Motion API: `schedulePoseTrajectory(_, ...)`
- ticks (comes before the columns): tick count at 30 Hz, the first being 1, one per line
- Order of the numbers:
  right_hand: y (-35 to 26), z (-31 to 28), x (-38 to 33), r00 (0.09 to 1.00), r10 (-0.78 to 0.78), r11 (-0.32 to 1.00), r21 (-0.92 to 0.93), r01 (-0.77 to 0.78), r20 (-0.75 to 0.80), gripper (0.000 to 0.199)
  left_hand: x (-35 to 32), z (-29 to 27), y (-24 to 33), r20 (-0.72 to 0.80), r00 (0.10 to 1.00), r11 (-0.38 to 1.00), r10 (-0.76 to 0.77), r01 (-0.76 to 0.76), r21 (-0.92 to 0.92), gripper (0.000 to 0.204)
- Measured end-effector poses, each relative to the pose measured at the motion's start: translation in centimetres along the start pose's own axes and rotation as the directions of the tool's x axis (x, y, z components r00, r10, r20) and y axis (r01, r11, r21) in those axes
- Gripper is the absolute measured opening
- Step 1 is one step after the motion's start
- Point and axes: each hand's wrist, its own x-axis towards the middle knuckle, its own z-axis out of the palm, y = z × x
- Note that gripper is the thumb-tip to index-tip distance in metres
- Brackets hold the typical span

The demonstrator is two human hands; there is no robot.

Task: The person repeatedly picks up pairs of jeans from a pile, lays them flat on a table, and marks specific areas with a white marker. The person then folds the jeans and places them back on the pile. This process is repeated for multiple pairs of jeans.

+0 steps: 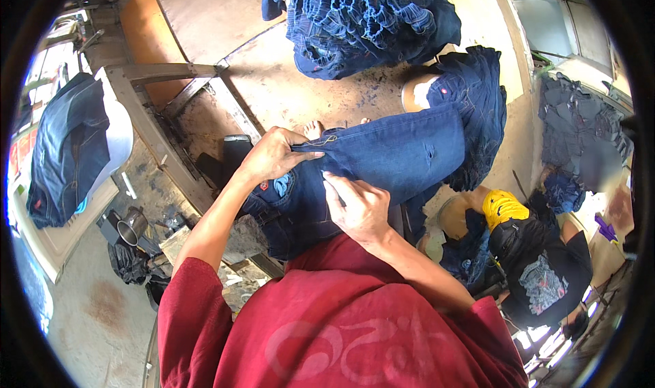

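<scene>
Dark blue jeans (pixel 396 149) lie across my lap, one leg stretched out to the right with a small frayed tear near its far end. My left hand (pixel 271 157) pinches the jeans at an edge, where a loose pale thread (pixel 326 141) curls on the fabric. Just below and to the right, my right hand (pixel 361 209) is closed, its thumb and forefinger pressed together against the denim. Whatever lies between those fingertips is too small to make out. A red patch and light blue lining (pixel 280 183) show under my left wrist.
Bundled jeans (pixel 372 30) are heaped ahead, with another pile (pixel 477 115) to the right. Folded jeans (pixel 71 142) rest on a white chair at left, past a wooden frame (pixel 164 72). At right, a person in a black shirt (pixel 546 272) sits near dark garments (pixel 580 122).
</scene>
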Motion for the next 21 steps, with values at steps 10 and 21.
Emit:
schedulePoseTrajectory(10, -1.8, 1.9, 0.0, 0.973, 0.173, 0.966, -0.219, -0.138, 0.153, 0.005, -0.4, 1.0, -1.0, -0.115, 0.991, 0.997, 0.074, -0.077, -0.029, 0.020)
schedulePoseTrajectory(21, -1.6, 2.7, 0.1, 0.966, 0.208, 0.952, -0.258, -0.164, 0.152, 0.008, -0.3, 1.3, -1.4, -0.194, 0.965, 0.981, 0.176, -0.189, -0.049, 0.023)
